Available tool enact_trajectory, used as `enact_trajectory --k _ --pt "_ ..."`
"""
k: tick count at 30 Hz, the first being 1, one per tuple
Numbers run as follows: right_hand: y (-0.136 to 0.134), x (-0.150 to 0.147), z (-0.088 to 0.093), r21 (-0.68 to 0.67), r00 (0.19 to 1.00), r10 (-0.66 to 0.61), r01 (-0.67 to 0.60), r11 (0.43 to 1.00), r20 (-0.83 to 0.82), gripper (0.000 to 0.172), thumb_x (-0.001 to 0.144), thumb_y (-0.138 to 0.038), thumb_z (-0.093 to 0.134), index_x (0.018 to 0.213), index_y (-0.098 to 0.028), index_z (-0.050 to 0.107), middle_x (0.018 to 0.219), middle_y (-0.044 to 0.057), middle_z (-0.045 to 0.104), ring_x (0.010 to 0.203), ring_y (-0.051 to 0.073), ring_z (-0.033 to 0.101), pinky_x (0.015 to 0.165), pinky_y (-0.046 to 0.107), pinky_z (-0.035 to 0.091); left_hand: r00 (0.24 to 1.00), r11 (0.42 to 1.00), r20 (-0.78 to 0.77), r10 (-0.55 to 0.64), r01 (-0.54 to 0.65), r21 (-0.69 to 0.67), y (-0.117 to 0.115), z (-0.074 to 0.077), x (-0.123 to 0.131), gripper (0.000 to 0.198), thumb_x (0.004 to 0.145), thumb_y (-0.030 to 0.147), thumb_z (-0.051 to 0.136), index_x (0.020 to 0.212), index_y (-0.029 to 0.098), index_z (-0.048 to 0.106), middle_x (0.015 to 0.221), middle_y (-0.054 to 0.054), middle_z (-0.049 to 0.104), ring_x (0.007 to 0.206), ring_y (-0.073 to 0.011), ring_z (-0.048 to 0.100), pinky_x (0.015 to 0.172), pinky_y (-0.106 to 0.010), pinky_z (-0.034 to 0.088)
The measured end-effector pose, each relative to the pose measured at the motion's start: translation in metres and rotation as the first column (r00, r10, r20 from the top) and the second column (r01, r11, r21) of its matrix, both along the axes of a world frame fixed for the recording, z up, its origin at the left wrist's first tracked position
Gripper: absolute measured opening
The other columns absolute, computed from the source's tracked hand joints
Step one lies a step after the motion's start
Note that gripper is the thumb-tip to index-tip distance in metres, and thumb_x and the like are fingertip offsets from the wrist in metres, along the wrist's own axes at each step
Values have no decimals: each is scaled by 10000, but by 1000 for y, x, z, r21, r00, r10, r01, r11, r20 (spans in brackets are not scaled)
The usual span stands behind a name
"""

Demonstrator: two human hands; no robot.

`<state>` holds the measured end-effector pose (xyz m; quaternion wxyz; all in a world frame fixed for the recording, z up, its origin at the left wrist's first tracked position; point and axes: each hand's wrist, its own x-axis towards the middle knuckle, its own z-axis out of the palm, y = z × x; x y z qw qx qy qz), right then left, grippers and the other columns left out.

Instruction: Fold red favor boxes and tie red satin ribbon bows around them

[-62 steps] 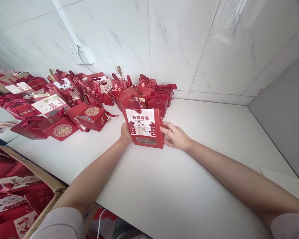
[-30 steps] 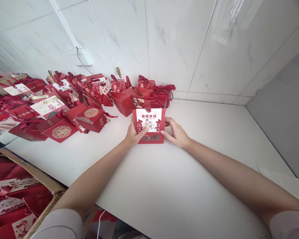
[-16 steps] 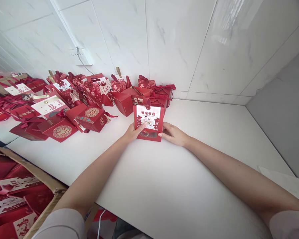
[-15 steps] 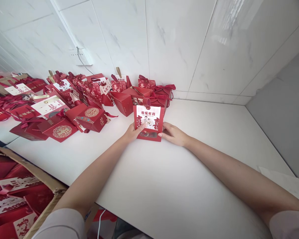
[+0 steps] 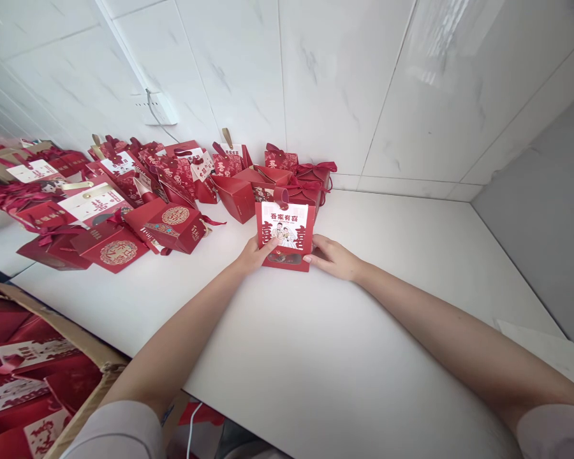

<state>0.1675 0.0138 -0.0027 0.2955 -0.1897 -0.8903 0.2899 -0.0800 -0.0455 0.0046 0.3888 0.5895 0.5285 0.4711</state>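
A red gift box (image 5: 287, 213) with a white front panel stands upright on the white table (image 5: 325, 357). Its panel shows a printed couple and red characters; a small clear window sits below, and a ribbon loop tops it. My left hand (image 5: 254, 255) grips the box's left side, thumb across the front. On the opposite side, my right hand (image 5: 333, 257) holds the right edge, with its thumb at the lower front corner. The fingers behind the box are hidden.
Many red gift boxes (image 5: 175, 223) with ribbons crowd the table's left and back, some right behind the held one. A cardboard carton (image 5: 83, 347) full of similar boxes stands at lower left. The tiled wall (image 5: 330, 83) has a socket (image 5: 157, 109) with a cable.
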Motion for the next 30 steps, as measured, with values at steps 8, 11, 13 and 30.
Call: enact_trajectory --k 8,11,13,30 --pt "0 0 0 -3 1000 0 0 1000 -5 402 919 -556 474 1125 -227 575 1041 87 654 914 245 641 802 418 552 999 1000 33 -11 11 0 1 0 -1 642 747 591 673 1211 150 633 1256 -135 647 1205 -364 568 1041 -502 445" --pt "1 0 -1 -17 1000 9 -9 1000 -5 387 921 -548 474 1119 -229 568 1053 90 646 925 245 636 809 420 552 1000 1000 22 -11 11 -8 0 -1 -1 648 748 597 668 1214 149 631 1258 -135 647 1204 -362 569 1038 -496 449" --pt "1 0 -2 -28 1000 13 -13 1000 0 379 923 -539 479 1123 -227 558 1067 95 638 933 244 631 815 423 551 999 1000 31 7 -7 -15 0 1 2 650 742 595 675 1211 147 631 1257 -134 648 1203 -360 572 1036 -489 454" --pt "-8 1 -1 290 994 -54 79 954 -95 817 907 -456 539 1540 -297 48 1559 141 226 1358 313 411 947 479 537 961 998 271 54 -56 -3 2 7 19 568 879 547 539 1339 212 513 1396 -78 549 1313 -286 489 1126 -456 377"
